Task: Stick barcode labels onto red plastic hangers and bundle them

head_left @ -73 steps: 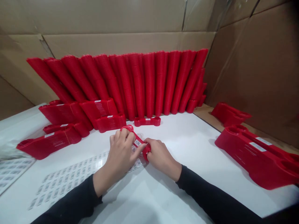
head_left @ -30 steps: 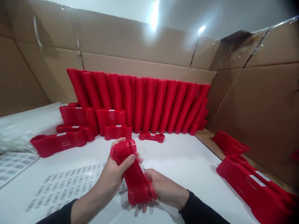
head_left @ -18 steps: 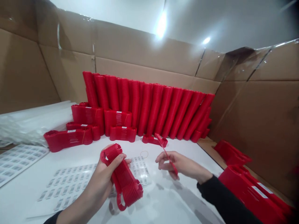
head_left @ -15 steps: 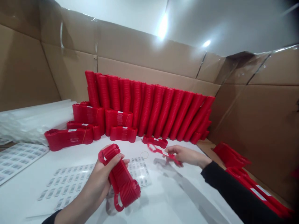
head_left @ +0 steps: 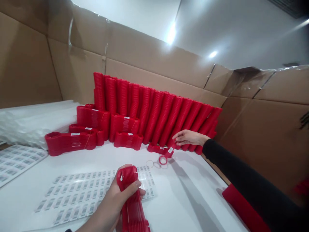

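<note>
My left hand [head_left: 120, 196] is wrapped round a stack of red ribbed plastic pieces [head_left: 134, 206] at the bottom middle; the stack's lower end runs out of view. Up and to the right, my right hand [head_left: 187, 138] pinches the upper end of a single red piece [head_left: 171, 150]. That piece bears a white label, and its ring end hangs low over the table beside a small flat red stack [head_left: 156, 148]. A thin loop [head_left: 149, 164] lies on the white table between the hands. Label sheets [head_left: 79, 190] lie under and left of my left hand.
Tall red stacks [head_left: 145, 109] line the back against cardboard walls [head_left: 154, 69]. Shorter labelled bundles [head_left: 71, 143] stand in front at the left. White foam sheets [head_left: 36, 119] and another label sheet [head_left: 19, 162] are far left. A red item [head_left: 243, 206] lies lower right.
My right hand has moved up and away with the labelled piece, which now hangs ring end down. My left hand has moved down and slightly right with the stack.
</note>
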### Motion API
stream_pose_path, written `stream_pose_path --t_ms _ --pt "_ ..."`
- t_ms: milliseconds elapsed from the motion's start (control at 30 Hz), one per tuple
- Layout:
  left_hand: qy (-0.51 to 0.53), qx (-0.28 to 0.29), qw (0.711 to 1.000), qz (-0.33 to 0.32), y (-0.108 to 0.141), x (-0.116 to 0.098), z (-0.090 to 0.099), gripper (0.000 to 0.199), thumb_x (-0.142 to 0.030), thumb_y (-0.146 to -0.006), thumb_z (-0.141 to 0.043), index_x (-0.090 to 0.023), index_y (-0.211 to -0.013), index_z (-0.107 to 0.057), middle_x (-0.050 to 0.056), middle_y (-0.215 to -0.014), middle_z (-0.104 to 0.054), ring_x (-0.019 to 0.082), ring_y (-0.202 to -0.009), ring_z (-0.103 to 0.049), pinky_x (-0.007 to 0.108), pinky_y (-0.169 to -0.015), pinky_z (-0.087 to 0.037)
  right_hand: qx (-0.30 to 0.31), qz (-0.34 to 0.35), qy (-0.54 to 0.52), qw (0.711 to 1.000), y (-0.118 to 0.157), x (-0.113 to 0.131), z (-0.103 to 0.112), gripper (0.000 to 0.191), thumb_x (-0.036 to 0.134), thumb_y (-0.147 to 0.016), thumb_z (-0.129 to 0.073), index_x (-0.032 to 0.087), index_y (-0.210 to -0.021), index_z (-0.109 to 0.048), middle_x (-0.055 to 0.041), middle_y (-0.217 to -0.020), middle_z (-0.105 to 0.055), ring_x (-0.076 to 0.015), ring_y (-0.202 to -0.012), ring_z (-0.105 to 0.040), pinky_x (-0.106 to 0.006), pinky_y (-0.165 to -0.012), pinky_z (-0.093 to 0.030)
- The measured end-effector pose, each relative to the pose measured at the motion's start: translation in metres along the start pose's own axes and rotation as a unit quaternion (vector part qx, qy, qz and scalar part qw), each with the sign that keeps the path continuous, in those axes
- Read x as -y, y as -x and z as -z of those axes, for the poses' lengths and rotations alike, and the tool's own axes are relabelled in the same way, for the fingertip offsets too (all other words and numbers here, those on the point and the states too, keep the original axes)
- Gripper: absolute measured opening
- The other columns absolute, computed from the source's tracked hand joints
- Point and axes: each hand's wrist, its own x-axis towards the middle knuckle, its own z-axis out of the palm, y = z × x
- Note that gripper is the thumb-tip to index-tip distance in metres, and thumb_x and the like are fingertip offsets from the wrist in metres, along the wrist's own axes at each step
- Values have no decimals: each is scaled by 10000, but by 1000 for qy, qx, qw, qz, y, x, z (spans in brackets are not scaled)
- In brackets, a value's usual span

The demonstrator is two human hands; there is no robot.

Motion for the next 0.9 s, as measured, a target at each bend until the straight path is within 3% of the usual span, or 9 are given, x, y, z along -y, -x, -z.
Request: stream_pose_path --t_ms 133,233,333,467,700,900 --pt "-5 -8 1000 2 2 -2 -4 477 -394 -700 -668 -178 -1037 -409 70 -741 -660 181 -702 -614 280 -621 -488 -145 31 -39 988 -21 -24 -11 124 131 -793 -559 132 -906 -609 -43 -833 -665 -86 -715 -621 -143 -604 -487" --pt "0 -8 1000 5 2 -1 -5 521 -389 -705 -665 -178 -1090 -386 71 -744 -661 182 -712 -613 277 -619 -484 -217 3 -40 975 -37 -50 -24 142 191 -870 -483 102 -913 -585 -49 -814 -636 -97 -647 -600 -200 -553 -485" --pt "-1 6 1000 11 1 2 -3 544 -398 -714 -660 -175 -1116 -369 74 -757 -662 177 -713 -611 275 -618 -485 -261 -9 -25 965 -46 -69 -36 208 280 -875 -504 114 -980 -572 -47 -917 -612 -119 -720 -592 -267 -611 -503" --pt "3 30 999 16 1 3 0 557 -400 -704 -674 -194 -1116 -361 54 -770 -651 181 -729 -619 285 -634 -499 -286 -6 8 958 -49 -82 -45 215 274 -854 -536 125 -1003 -581 -59 -1011 -597 -143 -808 -587 -295 -661 -504" --pt "-26 17 999 30 2 3 -2 465 -423 -699 -672 -182 -996 -408 71 -777 -659 181 -710 -629 278 -625 -500 -288 2 74 955 -58 -97 -52 206 281 -858 -532 117 -971 -585 -43 -950 -606 -140 -775 -591 -295 -657 -506" --pt "-6 22 999 27 4 1 -2 508 -396 -697 -683 -193 -1062 -393 64 -842 -653 190 -774 -630 307 -703 -503 -283 27 113 952 -54 -95 -54 182 278 -858 -531 117 -905 -599 -30 -899 -618 -134 -759 -593 -295 -668 -502"
